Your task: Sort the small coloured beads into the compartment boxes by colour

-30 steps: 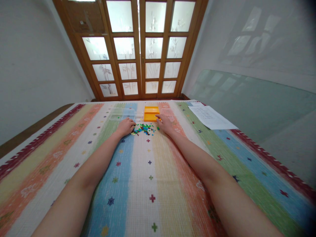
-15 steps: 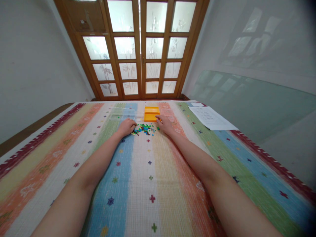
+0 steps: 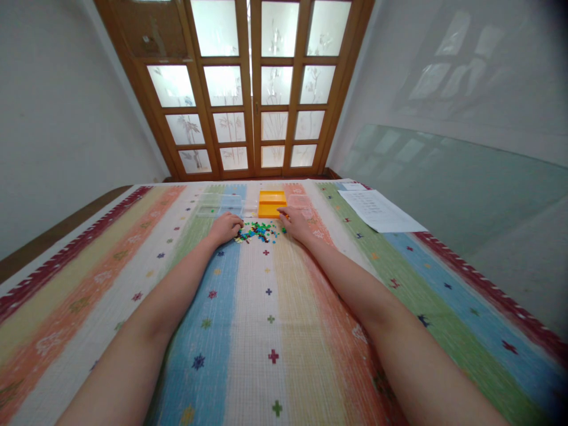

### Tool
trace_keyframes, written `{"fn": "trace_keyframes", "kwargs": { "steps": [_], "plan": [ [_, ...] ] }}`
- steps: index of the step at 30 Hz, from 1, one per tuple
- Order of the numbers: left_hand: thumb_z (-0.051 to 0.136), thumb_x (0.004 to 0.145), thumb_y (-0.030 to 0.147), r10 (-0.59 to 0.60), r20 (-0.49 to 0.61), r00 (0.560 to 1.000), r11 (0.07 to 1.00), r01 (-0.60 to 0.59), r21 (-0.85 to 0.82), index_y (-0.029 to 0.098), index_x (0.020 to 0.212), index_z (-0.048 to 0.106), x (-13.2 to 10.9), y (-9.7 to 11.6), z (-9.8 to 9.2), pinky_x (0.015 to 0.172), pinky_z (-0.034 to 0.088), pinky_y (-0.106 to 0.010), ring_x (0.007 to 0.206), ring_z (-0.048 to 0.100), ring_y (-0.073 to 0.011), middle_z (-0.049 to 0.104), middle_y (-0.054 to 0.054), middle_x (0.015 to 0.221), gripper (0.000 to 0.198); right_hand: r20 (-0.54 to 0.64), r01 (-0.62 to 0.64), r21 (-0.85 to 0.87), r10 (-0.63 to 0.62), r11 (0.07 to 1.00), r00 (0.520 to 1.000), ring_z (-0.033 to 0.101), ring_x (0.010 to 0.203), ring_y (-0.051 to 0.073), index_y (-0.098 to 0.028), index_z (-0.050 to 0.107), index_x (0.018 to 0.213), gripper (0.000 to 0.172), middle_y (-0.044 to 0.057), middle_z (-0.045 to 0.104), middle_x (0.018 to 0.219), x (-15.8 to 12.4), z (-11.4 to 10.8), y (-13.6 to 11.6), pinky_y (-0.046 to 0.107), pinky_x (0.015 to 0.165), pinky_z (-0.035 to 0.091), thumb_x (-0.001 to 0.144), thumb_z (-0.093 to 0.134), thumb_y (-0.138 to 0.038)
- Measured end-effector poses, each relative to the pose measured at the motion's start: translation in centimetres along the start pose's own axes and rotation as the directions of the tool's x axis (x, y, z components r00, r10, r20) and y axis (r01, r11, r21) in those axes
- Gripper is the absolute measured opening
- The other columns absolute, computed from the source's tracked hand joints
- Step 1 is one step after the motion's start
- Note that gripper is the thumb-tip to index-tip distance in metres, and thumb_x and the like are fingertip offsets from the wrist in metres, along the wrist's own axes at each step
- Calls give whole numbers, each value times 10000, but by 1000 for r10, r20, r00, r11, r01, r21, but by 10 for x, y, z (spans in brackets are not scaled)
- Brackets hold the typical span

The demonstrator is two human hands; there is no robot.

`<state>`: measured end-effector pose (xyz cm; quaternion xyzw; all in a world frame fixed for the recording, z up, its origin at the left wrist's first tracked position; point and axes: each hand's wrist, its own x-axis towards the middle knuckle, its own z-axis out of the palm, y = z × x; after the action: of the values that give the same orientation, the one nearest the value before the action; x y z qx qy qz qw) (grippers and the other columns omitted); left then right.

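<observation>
A loose pile of small coloured pieces (image 3: 258, 232), mostly green and blue with some dark and yellow ones, lies on the striped cloth between my hands. My left hand (image 3: 225, 228) rests at the pile's left edge, its fingers curled together; whatever they may hold is too small to make out. My right hand (image 3: 295, 223) is at the near right corner of a yellow-orange box (image 3: 271, 202) with two compartments. Its fingers are slightly apart, and I see nothing between them. Whether they touch the box I cannot tell.
Left of the box lies a clear plastic tray (image 3: 219, 204) with a small green piece in it. Another clear tray (image 3: 302, 202) is behind my right hand. Printed paper (image 3: 377, 211) lies on the right of the striped tablecloth (image 3: 257, 331). Wooden glazed doors (image 3: 254, 106) stand beyond.
My left hand has shifted slightly left, and a little more of the pile's left side shows. My right hand stays by the box. The whole view has moved very slightly.
</observation>
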<state>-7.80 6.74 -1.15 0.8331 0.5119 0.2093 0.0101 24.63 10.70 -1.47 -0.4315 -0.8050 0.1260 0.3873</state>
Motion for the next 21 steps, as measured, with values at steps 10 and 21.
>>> {"fn": "trace_keyframes", "kwargs": {
  "steps": [10, 21],
  "plan": [
    [527, 926, 212, -9, 51, 999, 996, 5, 85, 276, 1041, 870, 5, 2, -3, 1043, 494, -411, 1111, 642, -280, 823, -32, 1113, 367, 12, 19, -40, -19, 999, 1000, 707, 1173, 249, -189, 762, 1258, 290, 124, 767, 1273, 0, 2, 3, 405, 1072, 532, 1033, 577, -193],
    [510, 912, 161, 48, 52, 998, 995, -43, -90, 275, 1086, 867, 3, -7, -5, 1076, 504, -391, 1113, 653, -249, 819, 2, 1189, 413, 21, 7, -32, -6, 999, 1000, 708, 1127, 250, -197, 778, 1239, 271, 127, 784, 1180, -1, -5, -10, 406, 1063, 529, 1050, 599, -274]
  ]
}}
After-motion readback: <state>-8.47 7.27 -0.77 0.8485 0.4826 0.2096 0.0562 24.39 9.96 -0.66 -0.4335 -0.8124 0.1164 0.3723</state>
